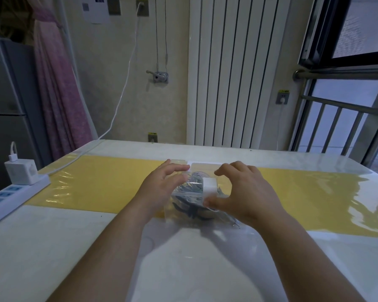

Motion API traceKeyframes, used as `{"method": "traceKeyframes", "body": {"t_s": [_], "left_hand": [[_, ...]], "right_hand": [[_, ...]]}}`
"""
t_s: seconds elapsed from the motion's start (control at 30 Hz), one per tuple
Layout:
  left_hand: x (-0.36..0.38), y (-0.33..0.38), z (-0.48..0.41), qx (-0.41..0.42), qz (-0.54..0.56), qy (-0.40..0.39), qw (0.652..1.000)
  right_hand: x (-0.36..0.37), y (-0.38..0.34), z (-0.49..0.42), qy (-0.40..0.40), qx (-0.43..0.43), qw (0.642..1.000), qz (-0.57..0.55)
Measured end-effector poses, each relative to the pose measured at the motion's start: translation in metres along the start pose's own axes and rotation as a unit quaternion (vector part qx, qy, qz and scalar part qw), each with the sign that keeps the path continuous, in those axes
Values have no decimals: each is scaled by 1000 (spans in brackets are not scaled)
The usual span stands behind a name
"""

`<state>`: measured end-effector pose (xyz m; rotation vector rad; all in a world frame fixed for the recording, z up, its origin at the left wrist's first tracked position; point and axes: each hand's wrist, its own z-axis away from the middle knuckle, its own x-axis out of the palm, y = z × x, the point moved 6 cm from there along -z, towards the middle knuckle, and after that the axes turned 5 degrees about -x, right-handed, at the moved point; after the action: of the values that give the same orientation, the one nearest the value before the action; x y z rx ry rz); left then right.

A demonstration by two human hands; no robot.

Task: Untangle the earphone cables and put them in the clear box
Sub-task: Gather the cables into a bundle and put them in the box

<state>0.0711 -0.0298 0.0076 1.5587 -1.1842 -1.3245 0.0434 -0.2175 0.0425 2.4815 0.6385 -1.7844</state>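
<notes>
The clear box (184,194) stands mid-table on the yellow strip, with a white clasp (210,186) on top. Thin pale and blue earphone cables (192,185) are bunched inside it, and dark cables (190,209) show through its near side. My left hand (162,184) lies against the box's left side, fingers loosely curved over the top. My right hand (247,192) arches over the right side, its thumb touching the near edge beside the clasp and its fingertips lifted above the far edge. A thin wire end (235,223) sticks out at the box's near right.
A flat clear plastic piece (205,166) lies just behind the box. A white power strip (13,192) with a cube charger (22,171) sits at the table's left edge, its cable running to the wall. A radiator and a window railing stand behind the table.
</notes>
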Motion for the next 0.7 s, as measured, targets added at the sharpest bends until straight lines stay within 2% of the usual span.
{"method": "traceKeyframes", "body": {"t_s": [0.07, 0.2, 0.33, 0.37, 0.43, 0.5, 0.7], "left_hand": [[0, -2, 0, -20, 30, -1, 999], [2, -13, -4, -88, 160, 45, 982], [-2, -19, -8, -105, 187, 117, 970], [-5, -16, -7, -86, 162, 142, 973], [-8, -2, -1, -21, 18, 195, 980], [-6, 7, 5, 25, -68, 227, 971], [-9, 7, 8, 26, -51, 242, 969]], "right_hand": [[0, 3, 2, 22, -4, 1000, -15], [2, 18, -2, 111, 58, 981, -148], [7, 42, -4, 158, 129, 952, -228], [8, 47, -3, 159, 144, 942, -259], [11, 50, -2, 168, 154, 922, -312], [13, 49, -1, 181, 149, 919, -316], [17, 48, 0, 201, 157, 919, -300]]}}
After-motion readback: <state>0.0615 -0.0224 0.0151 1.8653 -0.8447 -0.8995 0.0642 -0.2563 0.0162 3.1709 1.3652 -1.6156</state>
